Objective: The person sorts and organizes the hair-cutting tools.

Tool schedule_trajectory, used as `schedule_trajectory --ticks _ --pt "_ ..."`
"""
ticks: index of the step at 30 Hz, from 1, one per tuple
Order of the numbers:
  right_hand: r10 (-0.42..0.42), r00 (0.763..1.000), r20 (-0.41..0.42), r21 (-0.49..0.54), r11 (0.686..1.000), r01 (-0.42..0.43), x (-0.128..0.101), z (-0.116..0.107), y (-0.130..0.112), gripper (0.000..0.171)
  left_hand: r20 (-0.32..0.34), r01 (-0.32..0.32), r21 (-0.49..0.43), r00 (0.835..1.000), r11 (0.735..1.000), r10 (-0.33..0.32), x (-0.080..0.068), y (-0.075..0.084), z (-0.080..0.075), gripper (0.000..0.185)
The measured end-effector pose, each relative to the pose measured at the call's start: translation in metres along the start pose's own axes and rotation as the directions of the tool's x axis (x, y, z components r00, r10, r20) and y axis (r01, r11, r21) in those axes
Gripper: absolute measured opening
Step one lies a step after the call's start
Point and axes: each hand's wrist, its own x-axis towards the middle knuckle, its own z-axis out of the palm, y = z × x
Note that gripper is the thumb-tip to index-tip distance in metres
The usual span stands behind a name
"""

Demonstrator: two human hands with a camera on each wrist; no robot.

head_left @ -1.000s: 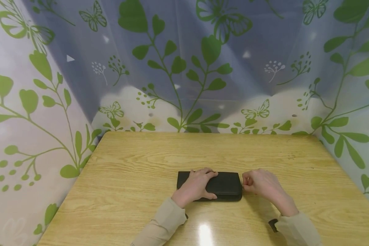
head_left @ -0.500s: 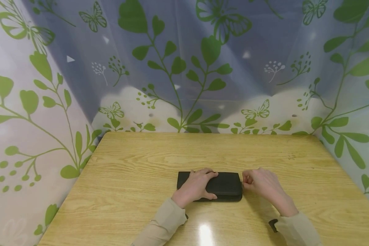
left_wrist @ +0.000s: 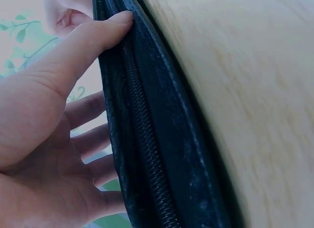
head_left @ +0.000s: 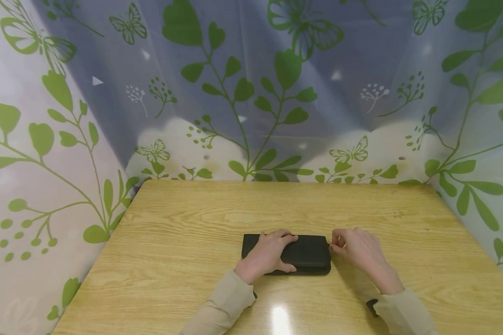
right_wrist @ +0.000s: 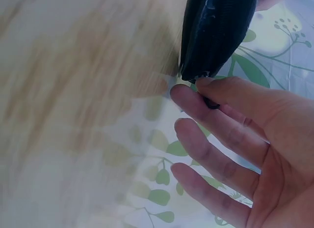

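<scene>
A black zip wallet (head_left: 306, 251) lies flat on the wooden table, its long side running left to right. My left hand (head_left: 268, 253) holds it at its left half, fingers over the top and thumb at the near edge. In the left wrist view that thumb presses beside the black zipper (left_wrist: 140, 105), whose teeth run along the wallet's edge. At the wallet's right end, my right hand (head_left: 358, 249) pinches a small dark zipper pull (right_wrist: 211, 103) between thumb and forefinger. Its other fingers are loosely bent in the right wrist view.
The wood-grain table (head_left: 184, 223) extends around the wallet on all sides. A curtain (head_left: 251, 116) with green leaves and butterflies hangs behind it and along both sides. Light glares on the table near the front.
My right hand's fingertips have shifted slightly toward the far side along the wallet's right end. The left hand and the wallet have stayed nearly still.
</scene>
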Motion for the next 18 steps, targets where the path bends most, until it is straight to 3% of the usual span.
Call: schedule_trajectory --ticks 11,18 --pt "0.017 0.999 -0.046 -0.001 1.0 -0.017 0.0009 0.004 -0.0004 0.017 0.011 0.014 -0.008 1.0 1.0 -0.014 -0.0011 0.0019 -0.001 0.075" --pt "0.026 1.0 -0.011 0.008 1.0 -0.026 0.0041 0.0026 0.001 0.018 0.007 0.014 -0.008 1.0 1.0 -0.014 -0.0006 0.0016 -0.0004 0.075"
